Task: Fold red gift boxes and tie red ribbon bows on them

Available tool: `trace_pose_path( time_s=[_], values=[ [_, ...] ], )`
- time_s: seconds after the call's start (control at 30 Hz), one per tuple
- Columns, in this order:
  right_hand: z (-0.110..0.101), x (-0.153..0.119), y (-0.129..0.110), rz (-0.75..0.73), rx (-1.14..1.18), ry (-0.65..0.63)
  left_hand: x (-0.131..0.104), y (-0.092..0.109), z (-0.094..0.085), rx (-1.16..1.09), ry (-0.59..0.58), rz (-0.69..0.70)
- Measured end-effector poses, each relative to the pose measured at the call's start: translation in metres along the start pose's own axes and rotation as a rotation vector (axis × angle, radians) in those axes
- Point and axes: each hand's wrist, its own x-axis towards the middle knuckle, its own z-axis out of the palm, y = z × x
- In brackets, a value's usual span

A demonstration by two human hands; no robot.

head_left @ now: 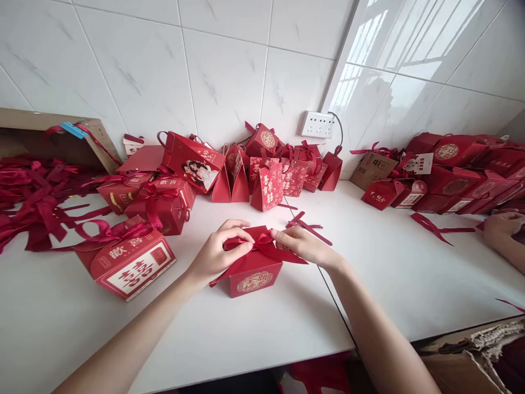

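Observation:
In front of me on the white table stands a red gift box (255, 280) with a round gold emblem on its near side. A red ribbon (264, 241) is looped into a bow across its top. My left hand (223, 249) pinches the bow's left loop between thumb and fingers. On the other side, my right hand (301, 243) grips the ribbon's right loop, its fingertips close to the knot. One ribbon tail hangs out to the right beneath that hand. To the left lies a larger red box (133, 262) with white panels and its own bow.
Loose red ribbons (45, 202) are heaped at left by a cardboard box (100, 137). Red boxes line the wall, with a stack (459, 175) at right. Ribbon strips (309, 227) lie behind my right hand. Another person's hand (502, 227) rests at the right edge.

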Motion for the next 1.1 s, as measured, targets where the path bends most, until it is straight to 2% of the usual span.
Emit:
trace_pose_path(
  time_s=[0.1, 0.3, 0.47, 0.63, 0.83, 1.1],
  values=[
    [-0.005, -0.005, -0.001, -0.039, 0.013, -0.154, -0.001, 0.001, 0.000, -0.009, -0.002, -0.010],
    [-0.010, -0.010, -0.004, -0.124, 0.074, -0.238, -0.002, 0.003, 0.002, -0.039, 0.014, -0.042],
    [-0.010, -0.015, -0.009, -0.011, 0.100, -0.426, -0.001, 0.003, 0.003, -0.045, 0.030, -0.032],
    [-0.014, -0.017, -0.007, 0.057, 0.175, -0.526, 0.001, -0.001, 0.003, -0.044, 0.031, -0.021],
    [-0.012, -0.015, -0.006, 0.020, 0.206, -0.547, 0.002, -0.003, 0.003, -0.049, 0.009, -0.006],
    [-0.006, -0.017, -0.010, -0.032, 0.168, -0.499, -0.002, 0.011, -0.003, 0.076, -0.021, -0.052]
  ],
)
